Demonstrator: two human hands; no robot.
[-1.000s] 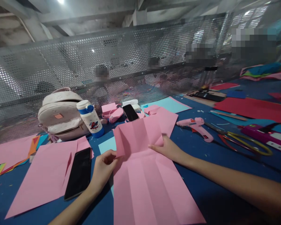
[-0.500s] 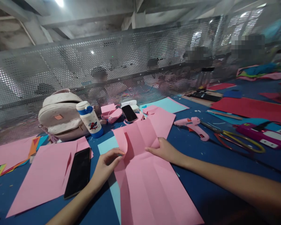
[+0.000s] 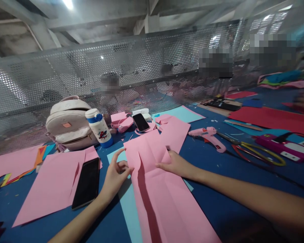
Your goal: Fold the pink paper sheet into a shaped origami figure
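A creased sheet of pink paper (image 3: 164, 199) lies in front of me, its left side folded up along a long crease. My left hand (image 3: 118, 170) holds the left edge between thumb and fingers, the index finger stretched toward the upper corner. On the right edge, my right hand (image 3: 176, 165) grips the paper, thumb on top and fingers behind it, out of sight. Under the pink sheet is a light blue sheet (image 3: 128, 206). Beside my left forearm a black phone (image 3: 86, 184) rests partly on another pink sheet (image 3: 48, 185).
A white backpack (image 3: 69, 126) and a bottle (image 3: 100, 130) stand behind. A second phone (image 3: 141, 122) lies near pink paper pieces. To the right are a pink glue gun (image 3: 209, 136), scissors (image 3: 258, 152), a purple case (image 3: 285, 146) and red sheets (image 3: 271, 118). A perforated metal screen (image 3: 142, 67) runs across the back.
The left side of the pink sheet has folded further over toward the middle. My left index finger has stretched out toward the upper corner. My right hand has barely moved.
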